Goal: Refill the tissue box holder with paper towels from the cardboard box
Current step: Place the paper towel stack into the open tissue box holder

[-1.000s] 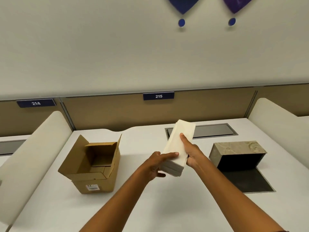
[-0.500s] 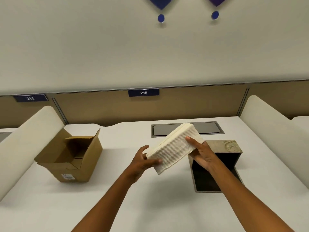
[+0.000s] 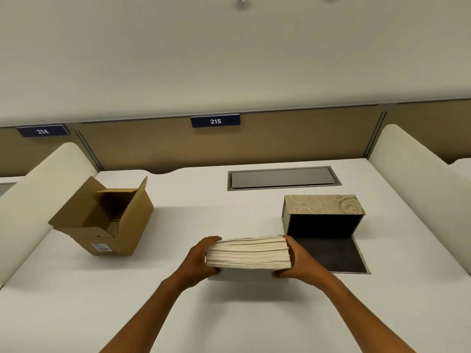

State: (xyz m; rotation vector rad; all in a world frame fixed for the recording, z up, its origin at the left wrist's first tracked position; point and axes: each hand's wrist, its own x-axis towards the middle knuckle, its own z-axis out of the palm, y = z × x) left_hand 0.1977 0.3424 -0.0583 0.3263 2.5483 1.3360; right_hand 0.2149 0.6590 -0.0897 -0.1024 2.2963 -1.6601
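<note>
Between my fingers: the paper towel stack, clamped end to end, left hand on its left end, right hand on its right, both wrapped tight on the stack, nothing loose. I have it horizontal, layered edge facing me, low over the counter; can't tell if the underside touches the surface. Stack's right end sits just beside the near left corner of the tissue box holder, which lies on its side, dark cavity open toward me, its flap lying flat on the counter in front. Cardboard box is well apart on the left, flaps up, tilted, interior looks mostly dark; I can't see what's left in it. Step, as I read it: transfer done, insertion pending. Next move needs a shift right to line up with the cavity, then a straight push away from me. Risk: outer sheets snagging the holder's edge, and my right hand blocking the entry, so a regrip is likely.
</note>
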